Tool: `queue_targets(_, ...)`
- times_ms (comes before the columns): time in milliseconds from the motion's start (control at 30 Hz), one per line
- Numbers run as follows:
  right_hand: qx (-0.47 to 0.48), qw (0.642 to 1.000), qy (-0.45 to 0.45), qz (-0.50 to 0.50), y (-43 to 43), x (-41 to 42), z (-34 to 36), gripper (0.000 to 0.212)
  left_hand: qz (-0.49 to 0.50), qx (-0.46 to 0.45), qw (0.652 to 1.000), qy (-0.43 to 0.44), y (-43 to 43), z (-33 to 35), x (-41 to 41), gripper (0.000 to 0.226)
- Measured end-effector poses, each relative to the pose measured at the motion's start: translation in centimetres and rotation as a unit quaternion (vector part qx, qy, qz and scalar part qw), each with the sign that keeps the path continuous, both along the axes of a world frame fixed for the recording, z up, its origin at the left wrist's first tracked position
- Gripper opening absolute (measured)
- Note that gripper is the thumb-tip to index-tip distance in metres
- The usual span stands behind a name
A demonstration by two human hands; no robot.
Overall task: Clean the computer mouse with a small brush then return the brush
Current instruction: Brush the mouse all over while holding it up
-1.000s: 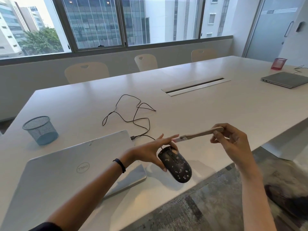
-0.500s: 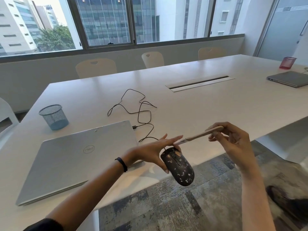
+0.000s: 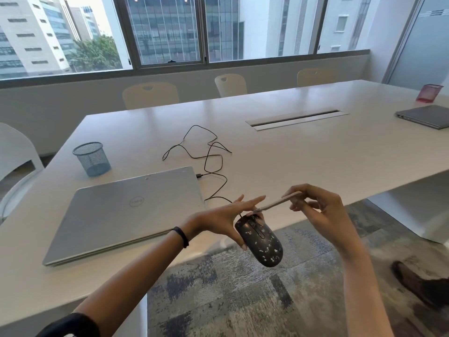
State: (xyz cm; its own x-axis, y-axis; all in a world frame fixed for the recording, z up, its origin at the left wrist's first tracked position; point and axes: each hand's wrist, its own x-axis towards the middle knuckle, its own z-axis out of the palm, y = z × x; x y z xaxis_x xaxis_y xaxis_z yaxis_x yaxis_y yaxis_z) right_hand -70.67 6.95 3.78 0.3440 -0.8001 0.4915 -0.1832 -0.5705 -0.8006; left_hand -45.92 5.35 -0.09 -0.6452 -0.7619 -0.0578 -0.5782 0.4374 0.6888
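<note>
Still cleaning: left hand (image 3: pixel 218 218) pinching speckled mouse (image 3: pixel 261 242), right hand (image 3: pixel 320 207) pinching brush (image 3: pixel 277 204) at its front. White specks left. Brush not yet returned.

A long white table (image 3: pixel 303 154) carries a closed silver laptop (image 3: pixel 126 210) left of the hands, a blue mesh cup (image 3: pixel 92 158) beyond it, and a black cable (image 3: pixel 209 154) looping away.
</note>
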Motion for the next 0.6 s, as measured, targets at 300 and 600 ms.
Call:
queue_targets(300, -0.005, 1.000, 0.005, 0.000, 0.5, -2.3, 0.0, 0.026, -0.012, -0.021, 1.000, -0.012, 0.2, -0.5, -0.6, 0.110)
queue_targets(600, 0.005, 1.000, -0.018, 0.002, 0.5, -2.3, -1.0, 0.008, -0.003, -0.020, 1.000, -0.015, 0.5, -0.8, -1.2, 0.108)
